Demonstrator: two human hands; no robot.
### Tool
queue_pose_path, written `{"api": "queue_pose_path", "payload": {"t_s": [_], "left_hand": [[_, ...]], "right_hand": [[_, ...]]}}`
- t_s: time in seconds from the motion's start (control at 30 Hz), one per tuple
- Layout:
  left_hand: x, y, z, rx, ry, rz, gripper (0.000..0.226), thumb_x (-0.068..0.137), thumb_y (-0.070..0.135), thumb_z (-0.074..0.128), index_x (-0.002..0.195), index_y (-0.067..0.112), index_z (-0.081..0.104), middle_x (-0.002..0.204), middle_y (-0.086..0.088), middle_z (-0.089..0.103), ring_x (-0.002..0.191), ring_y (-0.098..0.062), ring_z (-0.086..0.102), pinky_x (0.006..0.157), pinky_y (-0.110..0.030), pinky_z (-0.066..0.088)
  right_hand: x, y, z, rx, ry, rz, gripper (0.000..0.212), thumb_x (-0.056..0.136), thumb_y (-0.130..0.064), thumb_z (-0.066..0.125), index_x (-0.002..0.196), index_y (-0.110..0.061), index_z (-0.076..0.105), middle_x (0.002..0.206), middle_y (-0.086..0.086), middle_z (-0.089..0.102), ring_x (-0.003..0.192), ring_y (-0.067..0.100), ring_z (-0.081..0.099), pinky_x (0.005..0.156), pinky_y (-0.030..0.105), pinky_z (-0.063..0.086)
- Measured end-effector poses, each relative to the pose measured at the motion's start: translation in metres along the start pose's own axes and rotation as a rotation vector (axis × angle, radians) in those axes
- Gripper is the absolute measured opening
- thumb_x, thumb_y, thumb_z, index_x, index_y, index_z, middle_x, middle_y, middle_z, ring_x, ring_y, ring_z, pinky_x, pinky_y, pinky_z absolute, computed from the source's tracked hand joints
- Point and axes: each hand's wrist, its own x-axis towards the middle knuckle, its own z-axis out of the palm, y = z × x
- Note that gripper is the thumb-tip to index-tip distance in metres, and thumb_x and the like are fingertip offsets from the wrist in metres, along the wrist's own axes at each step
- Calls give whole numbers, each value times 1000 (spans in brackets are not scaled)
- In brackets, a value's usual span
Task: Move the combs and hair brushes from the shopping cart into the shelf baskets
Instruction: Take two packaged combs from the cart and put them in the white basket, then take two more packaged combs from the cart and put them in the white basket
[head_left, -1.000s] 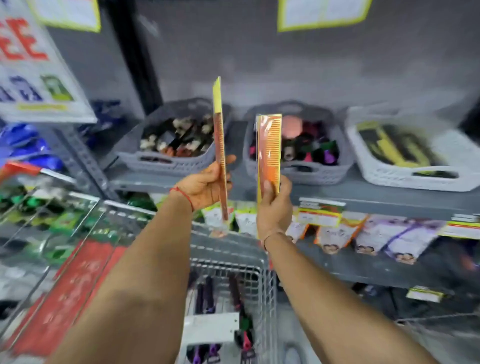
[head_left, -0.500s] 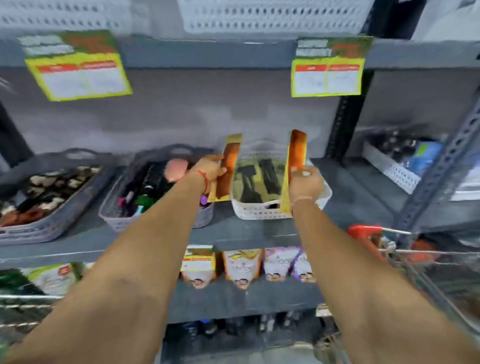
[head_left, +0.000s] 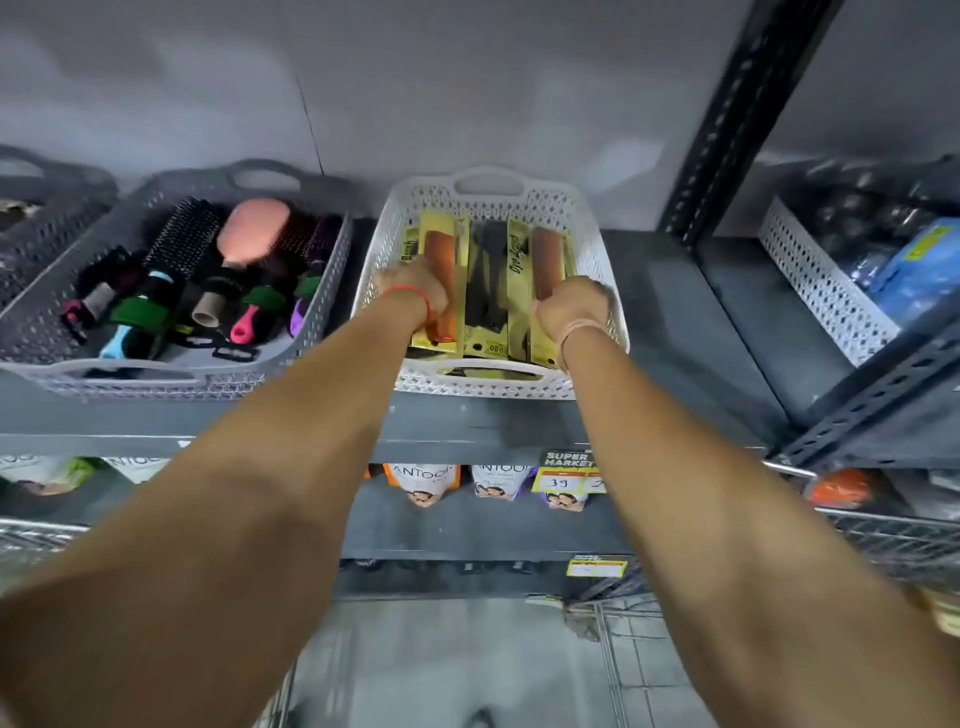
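Both my hands reach into the white lattice basket (head_left: 488, 183) on the grey shelf. My left hand (head_left: 415, 291) grips an orange comb on a yellow card (head_left: 441, 249), which lies along the basket's left side. My right hand (head_left: 569, 306) holds a second orange comb on a yellow card (head_left: 548, 249) along the right side. Between them lie black combs on yellow cards (head_left: 488, 270). To the left stands a grey basket (head_left: 270, 179) holding several hair brushes (head_left: 182, 244). A wire edge of the shopping cart (head_left: 893, 540) shows at the lower right.
A black perforated shelf post (head_left: 737, 114) rises right of the white basket. Beyond it sits another white basket (head_left: 821, 291) with dark and blue packs. Hair-dye packets (head_left: 423, 480) and a yellow price tag (head_left: 566, 475) hang on the shelf below.
Both hands have moved forward and down from in front of the shelf into the white basket. The two combs went from upright to lying flat inside it.
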Motion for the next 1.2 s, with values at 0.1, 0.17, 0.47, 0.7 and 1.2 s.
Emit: {"api": "queue_pose_path", "payload": {"t_s": [0.1, 0.17, 0.47, 0.7, 1.2], "left_hand": [[-9, 4, -4, 120, 28, -25, 48, 88, 13, 43, 137, 12, 43, 152, -19, 19, 141, -38, 13, 115, -42, 23], [-17, 1, -10, 128, 9, 22, 50, 92, 21, 43, 141, 15, 37, 155, -15, 12, 143, -37, 8, 116, -44, 21], [-92, -140, -81, -1104, 467, 59, 35, 97, 33, 40, 96, 6, 64, 80, -18, 67, 70, -28, 62, 64, -32, 51], [-171, -377, -41, -1210, 594, -424, 42, 96, 43, 35, 89, 7, 55, 66, -9, 55, 51, -18, 52, 35, -15, 40], [-224, -601, 223, -1213, -114, -1188, 56, 94, 48, 36, 116, 1, 55, 117, -24, 62, 104, -35, 63, 97, -41, 49]], "right_hand": [[-5, -1, 0, -69, -35, -35, 33, 88, -24, 48, 109, -1, 59, 113, 19, 61, 106, 32, 56, 88, 36, 47], [-10, 0, -5, -104, -72, -43, 46, 92, -36, 39, 118, -1, 54, 125, 21, 54, 115, 34, 50, 97, 39, 43], [-116, -172, 3, 532, 35, -574, 53, 89, -52, 38, 126, -14, 38, 113, 19, 63, 104, 36, 59, 84, 41, 46], [-269, -280, 153, 559, -587, -649, 60, 81, -67, 35, 116, -20, 44, 102, 19, 68, 87, 42, 64, 79, 51, 54], [-382, -248, 467, -496, -1179, -655, 62, 84, -53, 51, 127, -9, 40, 126, 19, 55, 107, 35, 58, 81, 39, 46]]}}
